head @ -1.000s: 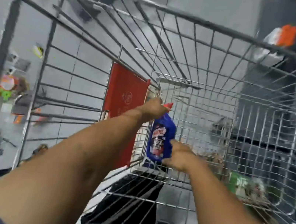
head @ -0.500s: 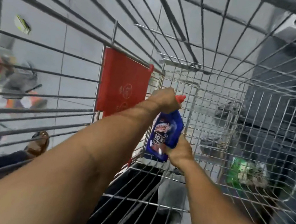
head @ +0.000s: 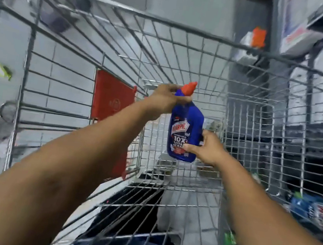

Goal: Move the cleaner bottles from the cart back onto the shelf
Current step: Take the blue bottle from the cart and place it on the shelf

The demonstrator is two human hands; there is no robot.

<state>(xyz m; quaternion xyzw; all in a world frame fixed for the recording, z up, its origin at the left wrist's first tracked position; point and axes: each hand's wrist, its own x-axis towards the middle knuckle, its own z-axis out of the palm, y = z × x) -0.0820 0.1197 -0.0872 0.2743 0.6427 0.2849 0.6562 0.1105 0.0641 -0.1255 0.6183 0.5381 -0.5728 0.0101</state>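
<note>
Both hands hold one blue cleaner bottle [head: 185, 130] upright inside the wire cart [head: 192, 27], lifted clear of the cart's mesh floor. The left hand [head: 165, 99] is closed around the bottle's neck, just under the red cap [head: 189, 87]. The right hand [head: 208, 148] grips the lower right side of the bottle, thumb across the front label. A red panel [head: 113, 98] hangs on the cart's left wall, beside the left forearm. The floor [head: 185, 3] showing through the bars is pale grey tile. To the right, past the cart's wall, stand grey shelves [head: 318, 100] with blurred boxes and packets; blue and green packs [head: 309, 209] sit low on the near right. Small blurred goods line the far left edge.
</note>
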